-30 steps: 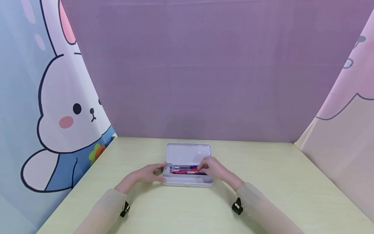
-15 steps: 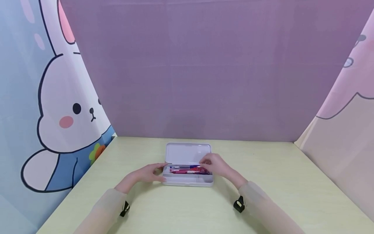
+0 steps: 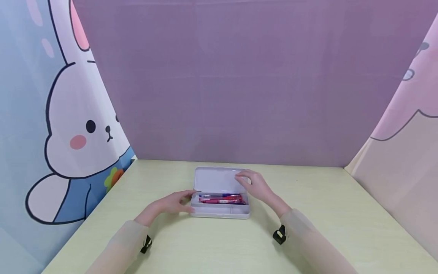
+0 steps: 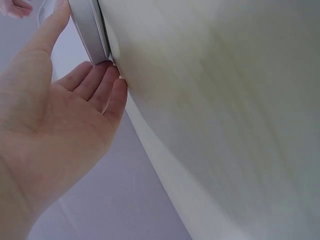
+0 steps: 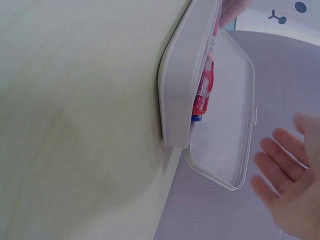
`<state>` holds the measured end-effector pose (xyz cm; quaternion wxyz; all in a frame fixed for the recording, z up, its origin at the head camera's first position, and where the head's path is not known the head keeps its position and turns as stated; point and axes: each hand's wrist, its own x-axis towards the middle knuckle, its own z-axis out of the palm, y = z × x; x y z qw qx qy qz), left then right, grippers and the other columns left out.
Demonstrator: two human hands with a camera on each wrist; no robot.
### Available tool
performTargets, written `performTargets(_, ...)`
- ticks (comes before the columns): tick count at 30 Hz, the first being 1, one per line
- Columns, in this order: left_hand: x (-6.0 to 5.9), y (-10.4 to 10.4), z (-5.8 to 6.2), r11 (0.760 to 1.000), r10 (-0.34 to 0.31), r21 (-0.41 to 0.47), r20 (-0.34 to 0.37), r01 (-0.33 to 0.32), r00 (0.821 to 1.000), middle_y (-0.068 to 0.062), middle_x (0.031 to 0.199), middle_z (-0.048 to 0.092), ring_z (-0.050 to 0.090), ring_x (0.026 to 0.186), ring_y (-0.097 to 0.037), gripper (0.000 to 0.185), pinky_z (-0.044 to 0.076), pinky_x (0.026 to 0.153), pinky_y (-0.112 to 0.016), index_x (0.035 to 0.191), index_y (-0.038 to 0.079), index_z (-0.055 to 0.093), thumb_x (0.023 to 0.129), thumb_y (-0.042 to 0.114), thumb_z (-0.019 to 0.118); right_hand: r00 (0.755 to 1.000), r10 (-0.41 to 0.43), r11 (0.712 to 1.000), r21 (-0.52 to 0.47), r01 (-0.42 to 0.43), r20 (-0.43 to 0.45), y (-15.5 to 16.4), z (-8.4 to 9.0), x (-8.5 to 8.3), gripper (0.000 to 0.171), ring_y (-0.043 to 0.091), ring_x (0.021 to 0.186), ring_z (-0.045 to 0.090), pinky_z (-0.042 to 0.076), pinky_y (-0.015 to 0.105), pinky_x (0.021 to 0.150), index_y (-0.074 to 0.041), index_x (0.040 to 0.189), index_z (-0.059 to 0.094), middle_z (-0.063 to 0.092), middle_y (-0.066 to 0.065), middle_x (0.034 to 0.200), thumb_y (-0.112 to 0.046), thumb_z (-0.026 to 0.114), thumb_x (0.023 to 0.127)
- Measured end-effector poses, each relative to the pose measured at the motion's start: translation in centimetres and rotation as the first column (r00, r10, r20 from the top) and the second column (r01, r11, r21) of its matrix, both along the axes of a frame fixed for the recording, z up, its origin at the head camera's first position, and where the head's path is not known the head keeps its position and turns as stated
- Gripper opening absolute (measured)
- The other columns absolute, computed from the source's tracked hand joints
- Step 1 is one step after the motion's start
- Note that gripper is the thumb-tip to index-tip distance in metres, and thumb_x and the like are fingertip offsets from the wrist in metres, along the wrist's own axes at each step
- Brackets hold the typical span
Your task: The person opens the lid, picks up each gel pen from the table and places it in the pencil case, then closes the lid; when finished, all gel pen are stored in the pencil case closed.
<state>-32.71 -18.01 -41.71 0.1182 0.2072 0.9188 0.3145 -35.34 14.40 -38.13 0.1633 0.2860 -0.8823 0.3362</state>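
On table [image 3: 308, 213], open pencil case [image 3: 220, 211], pens [image 3: 220, 198]

Open pencil case [image 3: 220, 211] on tabletop [image 3: 325, 213] before me, pens [image 3: 221, 199] inside; my left hand [image 3: 172, 203] at its left end, right hand [image 3: 254, 185] by raised lid [image 3: 215, 179].

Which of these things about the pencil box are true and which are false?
1. The pencil box has its lid open. True.
2. Red and blue pens lie inside the box. True.
3. The left hand is lifting a pen out. False: it rests against the box's left end and holds no pen.
4. The right hand is near the lid's right edge with fingers relaxed. True.
5. The box sits on a dark blue table. False: the table is pale yellow-green.
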Motion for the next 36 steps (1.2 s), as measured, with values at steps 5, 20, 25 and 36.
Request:
performTargets(5, -0.1, -0.1, 0.0, 0.999, -0.030, 0.032, -0.010, 0.030, 1.000, -0.018, 0.140, 0.045, 0.040, 0.130, -0.035, 0.078, 0.035, 0.107, -0.053, 0.142, 0.007, 0.036, 0.081, 0.038, 0.072, 0.997, -0.075, 0.997, 0.030, 0.075, -0.002, 0.1, 0.0, -0.3, 0.041, 0.033, 0.119, 0.052, 0.041, 0.049, 0.103, -0.002, 0.118, 0.064, 0.059, 0.016, 0.125, -0.033, 0.060, 0.091)
performTargets(20, -0.1, 0.2, 0.1, 0.997, 0.017, 0.073, 0.023, -0.019, 1.000, -0.020, 0.142, 0.043, 0.039, 0.131, -0.039, 0.099, 0.032, 0.109, -0.053, 0.149, -0.001, 0.013, 0.079, 0.033, 0.074, 0.938, -0.159, 0.987, 0.071, 0.144, 0.309, 0.4, -0.7, -0.8, 0.075, 0.045, 0.135, 0.028, 0.025, 0.053, 0.113, 0.011, 0.144, 0.019, 0.028, 0.032, 0.146, -0.029, 0.056, 0.093)
performTargets(25, 0.0, 0.5, 0.2, 0.997, 0.041, 0.070, 0.026, -0.042, 0.999, -0.019, 0.141, 0.044, 0.039, 0.130, -0.039, 0.103, 0.032, 0.109, -0.053, 0.149, -0.001, 0.009, 0.078, 0.033, 0.075, 0.956, -0.118, 0.992, -0.004, 0.123, 0.269, 0.8, -0.4, -0.1, 0.069, 0.042, 0.129, 0.040, 0.034, 0.050, 0.109, 0.012, 0.141, 0.026, 0.039, 0.030, 0.140, -0.022, 0.060, 0.091)
performTargets(36, 0.0, 0.6, 0.3, 0.995, 0.041, 0.093, 0.010, -0.042, 0.999, -0.023, 0.138, 0.046, 0.040, 0.130, -0.040, 0.105, 0.034, 0.107, -0.055, 0.148, -0.003, 0.009, 0.076, 0.030, 0.078, 0.959, 0.050, 0.993, -0.114, -0.018, 0.280, 2.9, -0.2, 2.5, 0.028, 0.040, 0.119, 0.052, 0.048, 0.050, 0.096, -0.004, 0.115, 0.046, 0.055, 0.023, 0.130, -0.026, 0.049, 0.098)
